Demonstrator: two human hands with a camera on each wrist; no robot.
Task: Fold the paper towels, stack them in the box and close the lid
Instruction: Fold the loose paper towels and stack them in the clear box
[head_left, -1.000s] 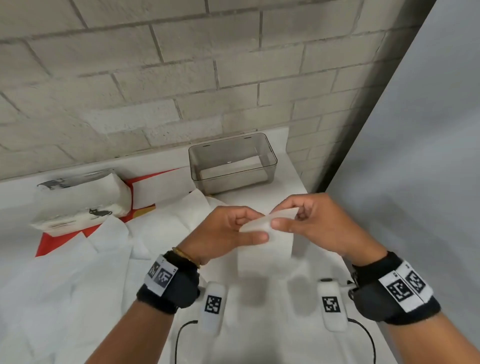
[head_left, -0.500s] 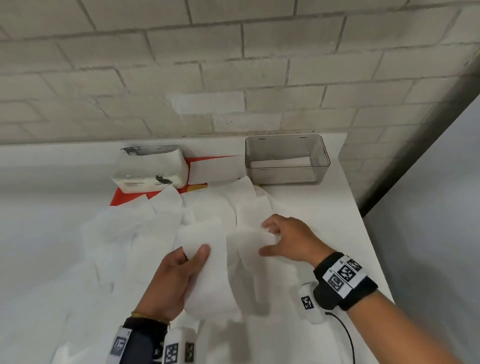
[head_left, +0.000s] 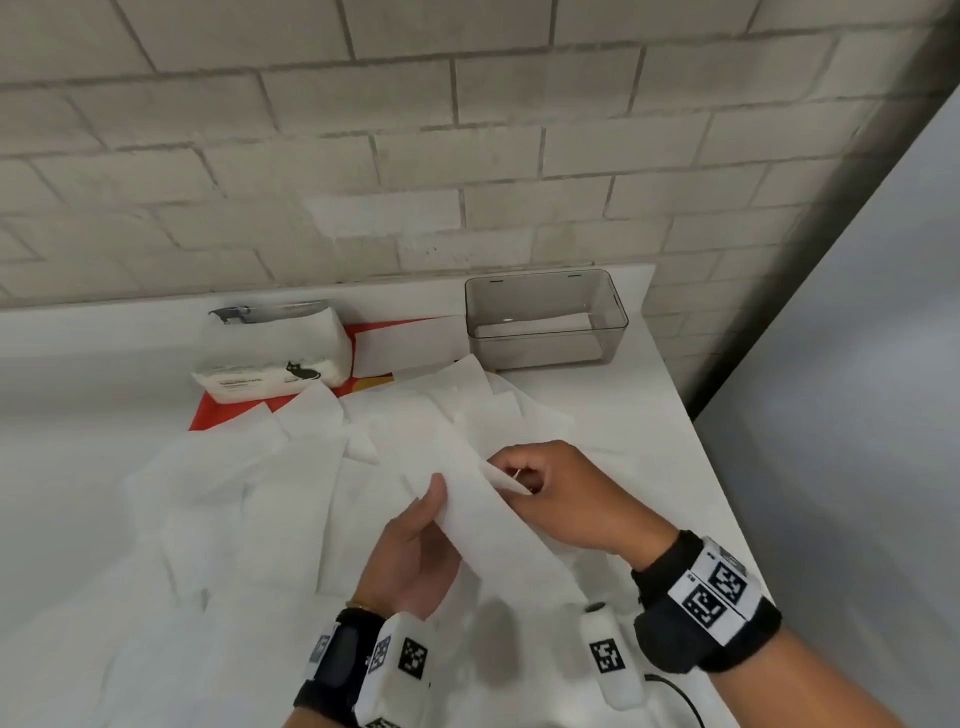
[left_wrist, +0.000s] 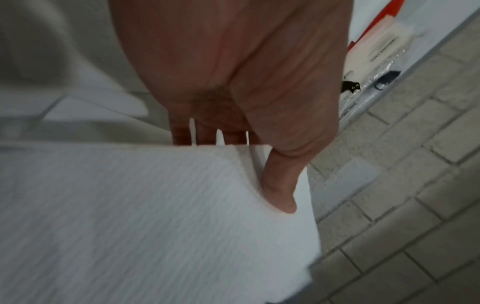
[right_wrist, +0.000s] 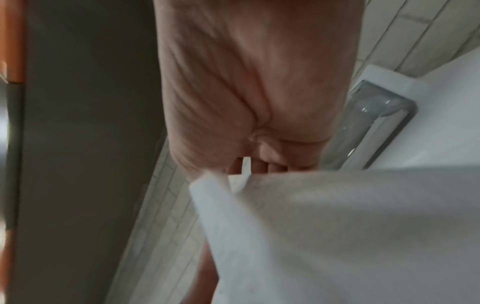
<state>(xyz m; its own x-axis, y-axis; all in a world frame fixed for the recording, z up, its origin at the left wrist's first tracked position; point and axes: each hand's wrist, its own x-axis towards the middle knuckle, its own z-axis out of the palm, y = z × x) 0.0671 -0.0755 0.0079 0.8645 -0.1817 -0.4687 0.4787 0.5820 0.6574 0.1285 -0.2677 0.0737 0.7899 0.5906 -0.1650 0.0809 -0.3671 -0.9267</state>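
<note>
A white paper towel (head_left: 498, 525) is lifted above the counter between both hands. My left hand (head_left: 415, 551) grips its left edge, thumb on top and fingers underneath (left_wrist: 279, 185). My right hand (head_left: 561, 493) pinches its far corner, fingers curled around the towel (right_wrist: 311, 226). Several more unfolded towels (head_left: 291, 483) lie spread over the white counter. The clear grey box (head_left: 545, 317) stands open at the back right with a folded towel inside; part of it shows in the right wrist view (right_wrist: 376, 123). Its lid is not identifiable.
A paper towel pack with a cat print (head_left: 275, 358) lies at the back on a red sheet (head_left: 228, 410). A white card (head_left: 410, 345) stands beside the box. A brick wall (head_left: 415, 156) runs behind; the counter's right edge (head_left: 727, 493) meets a grey floor.
The head view swung left and back. The small folded piece held in front of me a second ago is gone; both hands reached to the spread towels and lifted one off the counter.
</note>
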